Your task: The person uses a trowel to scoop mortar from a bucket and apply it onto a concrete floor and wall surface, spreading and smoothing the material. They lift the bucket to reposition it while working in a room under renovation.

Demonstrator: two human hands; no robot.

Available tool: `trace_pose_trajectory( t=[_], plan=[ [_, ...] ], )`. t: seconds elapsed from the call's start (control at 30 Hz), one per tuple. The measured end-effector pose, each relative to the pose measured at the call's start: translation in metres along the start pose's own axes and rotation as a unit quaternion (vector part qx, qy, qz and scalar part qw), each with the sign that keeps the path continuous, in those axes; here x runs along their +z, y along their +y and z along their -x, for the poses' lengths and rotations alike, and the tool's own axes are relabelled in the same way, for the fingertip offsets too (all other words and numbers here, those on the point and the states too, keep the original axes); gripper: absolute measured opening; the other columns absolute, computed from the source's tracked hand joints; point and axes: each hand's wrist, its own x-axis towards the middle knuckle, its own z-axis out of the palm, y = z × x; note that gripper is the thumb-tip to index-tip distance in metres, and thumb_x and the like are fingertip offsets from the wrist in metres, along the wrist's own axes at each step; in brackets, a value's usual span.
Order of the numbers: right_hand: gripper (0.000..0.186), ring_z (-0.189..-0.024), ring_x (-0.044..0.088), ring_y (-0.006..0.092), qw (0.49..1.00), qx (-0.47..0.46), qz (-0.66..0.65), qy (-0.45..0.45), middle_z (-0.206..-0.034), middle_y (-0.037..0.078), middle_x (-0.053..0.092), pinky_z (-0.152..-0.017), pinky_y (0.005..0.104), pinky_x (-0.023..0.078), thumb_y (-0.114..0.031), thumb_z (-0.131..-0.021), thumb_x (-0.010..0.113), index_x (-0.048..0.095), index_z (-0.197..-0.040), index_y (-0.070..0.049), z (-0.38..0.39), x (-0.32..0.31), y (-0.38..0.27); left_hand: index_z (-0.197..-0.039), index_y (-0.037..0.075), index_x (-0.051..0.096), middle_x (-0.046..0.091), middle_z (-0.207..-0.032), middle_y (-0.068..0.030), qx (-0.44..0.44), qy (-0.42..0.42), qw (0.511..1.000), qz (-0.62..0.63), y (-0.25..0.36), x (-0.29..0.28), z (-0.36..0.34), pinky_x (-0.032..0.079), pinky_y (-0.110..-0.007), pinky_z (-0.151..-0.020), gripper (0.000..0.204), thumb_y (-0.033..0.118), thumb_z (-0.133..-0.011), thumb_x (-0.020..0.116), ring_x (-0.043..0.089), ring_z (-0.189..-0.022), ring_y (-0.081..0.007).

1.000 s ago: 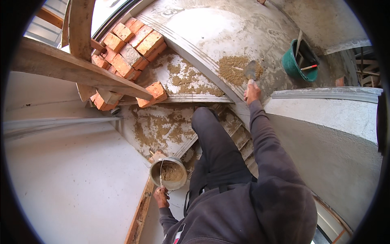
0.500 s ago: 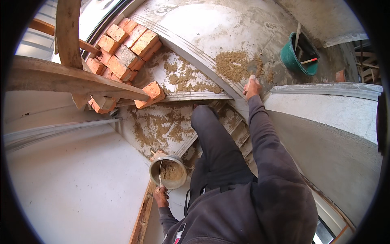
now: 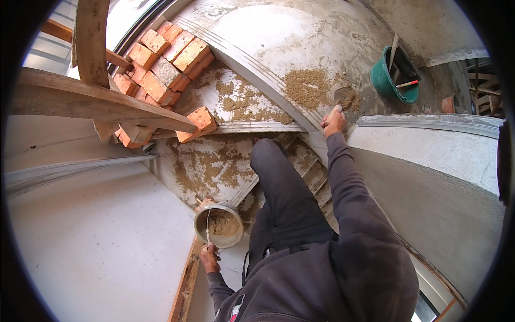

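In the head view, we are gripping a trowel [image 3: 342, 95] in our right hand [image 3: 335, 120], fingers curled round its handle and the thumb lying toward the blade. The blade is resting at the edge of the damp, sandy mortar [image 3: 307, 88] on the landing [image 3: 273, 32], with a green bucket [image 3: 377, 81] standing just beyond.

We are judging the trowel light and stiff, best taken by the handle near the blade; the mortar is looking crumbly, so it is likely breaking apart rather than slumping.

At lower left, our left hand [image 3: 210, 258] is closing its fingers around the sleeve on the wire handle [image 3: 208, 231] of a grey bucket [image 3: 234, 236]. The bucket is tilting its mouth toward us, mortar showing inside. We are reckoning it fairly heavy and prone to swinging, so the sleeve is offering the safest hold. Whether its base is touching anything, we cannot tell.
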Motion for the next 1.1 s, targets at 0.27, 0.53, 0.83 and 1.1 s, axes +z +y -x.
trace_pose_trajectory(
  t=[0.27,0.53,0.83,1.1],
  plan=[
    [0.034,-0.052,0.053,0.0202,0.999,-0.025,-0.03,-0.001,-0.077,0.011,0.056,-0.041,0.0364,0.041,-0.034,-0.097,0.053,0.052,-0.125,-0.014,0.005,-0.017,0.01,-0.086,0.009,0.059,0.059,-0.072,-0.0033,0.003,-0.023,1.0,-0.015,-0.013,0.002,-0.011,0.038,-0.027,-0.04,0.024,0.031,-0.091,0.067,0.049,-0.05,-0.0115],
    [0.052,-0.044,0.051,0.0163,0.972,-0.054,0.211,-0.092,-0.066,0.006,0.054,-0.035,0.0335,0.041,-0.024,-0.091,0.057,0.053,-0.142,-0.014,0.054,-0.003,0.018,-0.095,0.006,0.06,0.06,-0.075,-0.0058,0.008,-0.02,1.0,-0.016,-0.013,-0.006,-0.005,0.04,-0.028,-0.04,0.025,0.03,-0.089,0.067,0.05,-0.051,-0.0126],
    [0.058,-0.104,0.065,0.0431,0.819,-0.238,0.517,-0.064,-0.113,0.025,0.068,-0.09,0.0487,0.05,-0.029,-0.081,0.058,0.059,-0.137,-0.013,0.05,-0.007,0.034,-0.098,0.005,0.059,0.061,-0.076,-0.0059,0.006,-0.01,1.0,0.001,-0.013,-0.007,-0.002,0.04,-0.028,-0.041,0.027,0.03,-0.09,0.067,0.05,-0.051,-0.0123],
    [0.058,-0.102,0.067,0.0407,0.841,-0.239,0.482,0.058,-0.117,0.023,0.068,-0.09,0.0473,0.052,-0.026,-0.081,0.057,0.059,-0.136,-0.009,0.007,-0.022,0.025,-0.092,0.005,0.061,0.061,-0.074,-0.0059,0.013,-0.001,1.0,-0.001,-0.011,0.002,0.004,0.04,-0.028,-0.041,0.024,0.028,-0.089,0.066,0.05,-0.051,-0.0127]
  ],
)
